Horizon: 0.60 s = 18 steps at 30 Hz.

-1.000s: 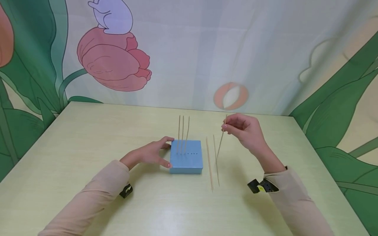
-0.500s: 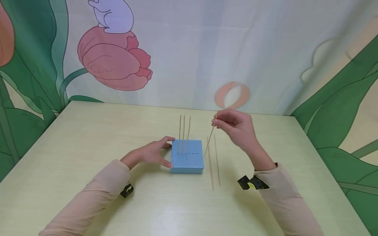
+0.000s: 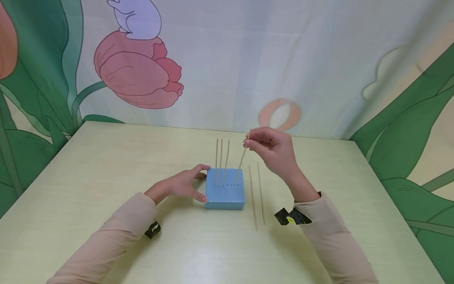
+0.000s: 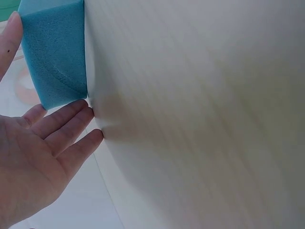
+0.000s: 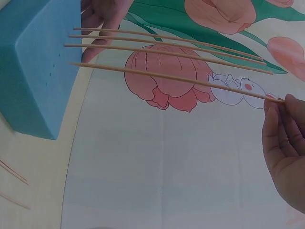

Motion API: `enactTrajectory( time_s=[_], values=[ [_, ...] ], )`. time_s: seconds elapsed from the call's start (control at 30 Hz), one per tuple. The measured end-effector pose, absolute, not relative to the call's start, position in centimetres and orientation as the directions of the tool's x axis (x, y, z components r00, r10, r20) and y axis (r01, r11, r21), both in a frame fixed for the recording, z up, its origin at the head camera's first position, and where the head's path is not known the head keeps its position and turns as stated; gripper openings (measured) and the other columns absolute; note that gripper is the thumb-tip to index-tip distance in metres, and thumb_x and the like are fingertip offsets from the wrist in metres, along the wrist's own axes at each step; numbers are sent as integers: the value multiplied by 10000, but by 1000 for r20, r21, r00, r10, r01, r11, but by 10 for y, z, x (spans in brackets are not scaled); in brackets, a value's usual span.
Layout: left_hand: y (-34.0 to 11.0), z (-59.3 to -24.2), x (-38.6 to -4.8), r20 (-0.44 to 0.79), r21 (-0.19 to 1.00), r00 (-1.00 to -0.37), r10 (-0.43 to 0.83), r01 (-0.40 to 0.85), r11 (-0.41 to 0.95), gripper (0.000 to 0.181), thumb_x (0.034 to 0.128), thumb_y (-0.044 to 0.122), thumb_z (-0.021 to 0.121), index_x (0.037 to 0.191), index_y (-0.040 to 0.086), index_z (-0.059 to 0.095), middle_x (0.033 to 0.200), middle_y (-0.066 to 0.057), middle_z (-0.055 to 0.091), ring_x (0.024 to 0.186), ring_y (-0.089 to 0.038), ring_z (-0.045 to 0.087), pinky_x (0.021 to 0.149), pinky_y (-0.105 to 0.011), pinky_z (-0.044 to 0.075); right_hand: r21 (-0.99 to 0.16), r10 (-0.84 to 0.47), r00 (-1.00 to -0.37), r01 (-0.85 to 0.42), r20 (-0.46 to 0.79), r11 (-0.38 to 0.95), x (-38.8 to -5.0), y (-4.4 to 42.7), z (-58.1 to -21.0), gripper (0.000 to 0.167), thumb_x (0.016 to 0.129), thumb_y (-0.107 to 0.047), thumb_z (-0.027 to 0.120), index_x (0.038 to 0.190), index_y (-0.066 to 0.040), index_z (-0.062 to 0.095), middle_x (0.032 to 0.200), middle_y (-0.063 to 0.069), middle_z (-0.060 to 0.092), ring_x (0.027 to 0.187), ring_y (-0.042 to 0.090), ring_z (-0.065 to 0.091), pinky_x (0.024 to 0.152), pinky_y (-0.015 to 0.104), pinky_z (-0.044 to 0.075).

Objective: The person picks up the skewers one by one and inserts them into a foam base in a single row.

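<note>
A slender, smooth wooden skewer (image 5: 190, 81) slants down, pinched near its top in my right hand (image 3: 274, 154), its lower tip at the row of small holes (image 3: 232, 184) in a square, fine-pored blue foam block (image 3: 225, 197); whether it touches, I cannot tell. My left hand (image 3: 182, 183), spread wide, touches the block's left side. Three skewers (image 3: 220, 161) stand in it; loose skewers (image 3: 253, 197) lie right on the table (image 3: 106, 157).

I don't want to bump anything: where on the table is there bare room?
Bare table lies between left sleeve and curtain, and between left and right sleeve. It's crowded around the blue block: left hand touching it, standing sticks, right hand pinching another stick, loose sticks alongside.
</note>
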<state>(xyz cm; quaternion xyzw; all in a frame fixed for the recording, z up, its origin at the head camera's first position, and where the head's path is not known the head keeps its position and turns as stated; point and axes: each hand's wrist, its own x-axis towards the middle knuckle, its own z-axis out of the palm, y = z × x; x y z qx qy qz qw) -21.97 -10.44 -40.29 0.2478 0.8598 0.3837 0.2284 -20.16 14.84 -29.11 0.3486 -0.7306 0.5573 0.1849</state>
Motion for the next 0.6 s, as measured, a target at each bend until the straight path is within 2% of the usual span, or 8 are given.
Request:
enactTrajectory(
  time_s=[0.13,0.43,0.6],
  values=[
    [-105,-403,-219,-203,776,-773,602,247,580,957,703,271,792,1422,100,185,1392,-190,358,1306,-307,293,1049,-505,192,-680,-300,-682,-722,667,130,-203,145,-292,77,758,145,632,824,106,625,756,211,640,675,132,629,645,238,515],
    [-104,-402,-219,-200,780,-774,601,245,575,947,702,253,794,1417,96,193,1386,-199,364,1305,-326,288,1053,-500,188,-674,-298,-681,-725,669,143,-206,139,-296,65,766,126,636,822,93,630,755,200,640,689,77,618,700,257,519],
    [-105,-402,-219,-199,775,-775,600,250,580,953,699,261,795,1417,94,192,1385,-200,368,1305,-338,284,1051,-504,190,-675,-301,-677,-727,671,128,-207,135,-298,63,763,130,635,817,96,628,750,198,634,675,154,623,700,265,519]
  ],
)
